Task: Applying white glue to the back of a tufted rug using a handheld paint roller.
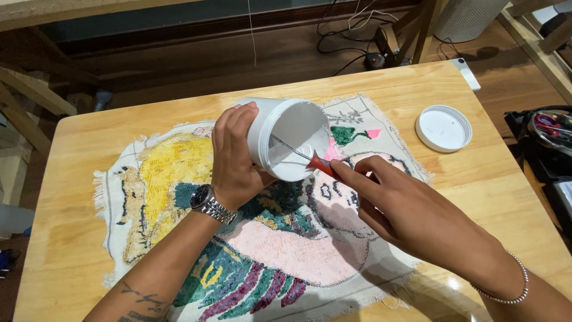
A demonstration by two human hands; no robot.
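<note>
A wooden table (pixel 89 197) fills most of the view, pale and glossy, with dark floor and a tangle of black cables (pixel 357 42) beyond its far edge. Spread across the middle of the table lies a tufted rug (pixel 280 244) with frayed cream edges — it shows a yellow patch on the left, a big pink area in the centre, and green, purple and teal feather-like shapes toward the near edge.

Above the rug, the left hand (pixel 235 161) is wrapped around a white plastic tub (pixel 286 140), fingers curled over its side and thumb underneath, tilting it so the open mouth faces the right hand. The tub is held clear of the rug, over its upper middle, and its inside looks coated with something white. A metal watch (pixel 210 204) sits on the left wrist, and dark tattoo marks show on the forearm lower down.

The right hand (pixel 405 206) comes in from the lower right, fingers pinched closed on the red handle of a tool (pixel 319 164) whose thin metal end reaches inside the tub — what kind of tip it has I cannot tell. A thin silver bracelet (pixel 513 292) circles the right wrist.

Well apart from both hands, near the right edge of the table, the tub's round white lid (pixel 444 128) lies flat on the bare wood.
</note>
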